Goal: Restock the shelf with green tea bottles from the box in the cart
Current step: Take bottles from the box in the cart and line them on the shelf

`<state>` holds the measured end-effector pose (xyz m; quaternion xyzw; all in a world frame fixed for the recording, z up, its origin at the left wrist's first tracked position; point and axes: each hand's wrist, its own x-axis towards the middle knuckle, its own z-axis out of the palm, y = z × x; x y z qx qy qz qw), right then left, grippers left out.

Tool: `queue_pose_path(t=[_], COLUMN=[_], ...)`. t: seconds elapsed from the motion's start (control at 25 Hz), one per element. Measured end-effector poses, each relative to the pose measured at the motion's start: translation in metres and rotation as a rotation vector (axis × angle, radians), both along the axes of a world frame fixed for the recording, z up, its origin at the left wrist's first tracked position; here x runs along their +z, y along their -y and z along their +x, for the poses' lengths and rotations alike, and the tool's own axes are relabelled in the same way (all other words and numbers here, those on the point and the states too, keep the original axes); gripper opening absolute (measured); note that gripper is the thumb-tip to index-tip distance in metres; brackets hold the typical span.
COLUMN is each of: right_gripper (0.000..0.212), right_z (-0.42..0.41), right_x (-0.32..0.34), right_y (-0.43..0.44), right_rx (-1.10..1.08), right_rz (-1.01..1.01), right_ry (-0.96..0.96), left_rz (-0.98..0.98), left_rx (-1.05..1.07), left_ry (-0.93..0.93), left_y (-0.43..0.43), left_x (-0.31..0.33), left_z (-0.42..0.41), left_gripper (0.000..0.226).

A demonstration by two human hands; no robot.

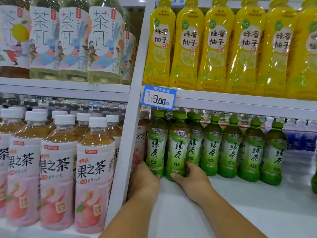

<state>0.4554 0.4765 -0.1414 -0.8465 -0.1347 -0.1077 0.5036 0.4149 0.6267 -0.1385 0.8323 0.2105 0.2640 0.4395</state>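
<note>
Shelving of white metal is carrying bottled drinks on two levels. Yellow bottles reading 蜂蜜柚子 are filling the upper right level, and white-labelled bottles marked 茶π are standing at upper left. Below those, white-capped bottles reading 果之茶 and 蜜桃乌龙, with peach pictures, are lining the lower left. Green tea bottles, green-capped and labelled 绿茶, are standing in a row set back on the lower right shelf. A blue price tag showing 3.00 under 万绣城 is hanging from the shelf edge above them. The left hand is wrapping its fingers round the base of the leftmost green tea bottle, thumb in front. The right hand is grasping the base of the next green tea bottle, thumb across its front. Both bottles are standing upright on the shelf.
</note>
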Motion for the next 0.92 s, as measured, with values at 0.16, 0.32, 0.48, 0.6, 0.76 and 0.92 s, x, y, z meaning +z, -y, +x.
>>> queue_pose_path(t=[0.16,0.32,0.48,0.6,0.76,0.92], right_gripper=[0.041,0.047,0.058,0.053,0.049,0.047], right_z=[-0.017,-0.044,-0.069,-0.087,-0.123,-0.17], right_x=[0.002,0.006,0.006,0.012,0.027,0.056], right_y=[0.002,0.011,0.024,0.036,0.059,0.085], right_rx=[-0.016,-0.037,-0.012,-0.016,-0.017,-0.01], right_rz=[-0.069,-0.128,-0.104,-0.007,-0.015,-0.082], right_ry=[0.042,0.048,-0.027,-0.099,-0.28,-0.447], left_rz=[-0.005,-0.015,-0.019,-0.018,-0.092,-0.167], left_rx=[-0.056,-0.173,-0.281,-0.317,-0.369,-0.39], left_ry=[0.067,0.125,0.129,0.043,-0.191,-0.353], left_y=[0.008,0.013,0.015,0.02,0.032,0.044], left_x=[0.005,0.007,0.007,0.013,0.034,0.066], left_z=[-0.022,-0.052,-0.079,-0.093,-0.122,-0.161], left_gripper=[0.021,0.018,0.029,0.039,0.052,0.056])
